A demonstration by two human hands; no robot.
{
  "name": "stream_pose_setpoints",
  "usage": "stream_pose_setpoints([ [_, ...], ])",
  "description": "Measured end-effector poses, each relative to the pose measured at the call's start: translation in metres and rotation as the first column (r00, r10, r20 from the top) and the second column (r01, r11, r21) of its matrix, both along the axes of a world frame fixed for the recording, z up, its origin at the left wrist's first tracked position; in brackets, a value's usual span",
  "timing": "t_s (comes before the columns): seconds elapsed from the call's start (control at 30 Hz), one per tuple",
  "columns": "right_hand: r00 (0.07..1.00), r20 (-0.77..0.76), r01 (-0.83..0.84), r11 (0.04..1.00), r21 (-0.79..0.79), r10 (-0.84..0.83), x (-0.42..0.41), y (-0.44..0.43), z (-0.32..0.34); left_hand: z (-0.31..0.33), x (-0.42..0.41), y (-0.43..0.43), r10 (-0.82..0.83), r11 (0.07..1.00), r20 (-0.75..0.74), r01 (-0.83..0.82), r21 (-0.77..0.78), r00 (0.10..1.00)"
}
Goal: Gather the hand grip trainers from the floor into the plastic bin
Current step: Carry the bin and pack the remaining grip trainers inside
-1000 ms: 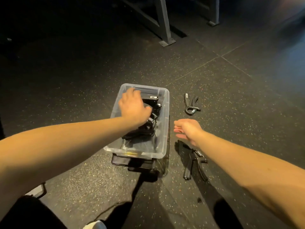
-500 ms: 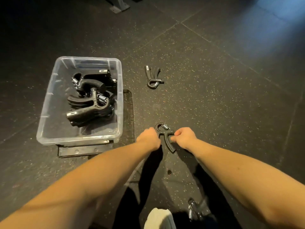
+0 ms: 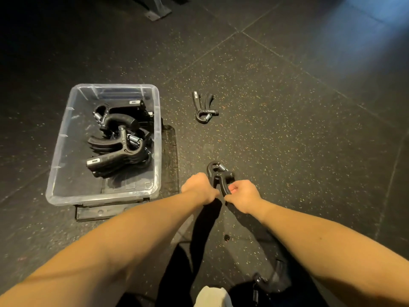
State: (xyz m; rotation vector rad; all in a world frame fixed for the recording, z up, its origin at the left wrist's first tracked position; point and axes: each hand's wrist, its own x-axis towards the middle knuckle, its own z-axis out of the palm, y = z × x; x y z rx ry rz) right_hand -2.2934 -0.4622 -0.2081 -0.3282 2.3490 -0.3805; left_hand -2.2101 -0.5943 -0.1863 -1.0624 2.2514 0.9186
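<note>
Curled fingers of the left hand (image 3: 198, 187) and right hand (image 3: 243, 194) each grip one handle of a single grip trainer (image 3: 218, 176), both arms stretched forward and down. Two others lie on the floor (image 3: 287, 129): a second trainer (image 3: 204, 107) beyond, a third trainer (image 3: 263, 282) by the feet. One bin (image 3: 59, 138), at left, holds a tangled pile (image 3: 119, 138), too jumbled to count.

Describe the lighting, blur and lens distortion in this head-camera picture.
Head view: dim, corners nearly black, with a bluish wash on the floor at top right; the wide lens bows the floor seams and swells the forearms; faint highlights line the plastic bin rim; the held trainer between left hand and right hand is fairly sharp; the bottom-edge trainer is smeared and shadowed.
</note>
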Motion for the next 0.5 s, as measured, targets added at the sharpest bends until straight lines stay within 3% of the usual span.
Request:
stream_pose_setpoints([
  [0.13,0.991,-0.058,0.105,0.977,-0.186,-0.118,-0.017,-0.019,0.036,0.039,-0.023,-0.030,0.037,0.999,-0.127,-0.035,0.018,0.991],
  [0.3,0.989,-0.095,0.065,0.920,-0.386,-0.109,-0.027,-0.058,0.102,0.094,-0.029,-0.077,0.032,0.997,-0.267,-0.012,0.075,0.963],
  [0.5,0.994,-0.103,-0.026,0.874,-0.486,-0.027,-0.012,-0.112,0.152,0.127,0.017,-0.141,0.282,0.936,-0.442,-0.143,0.322,0.851],
])
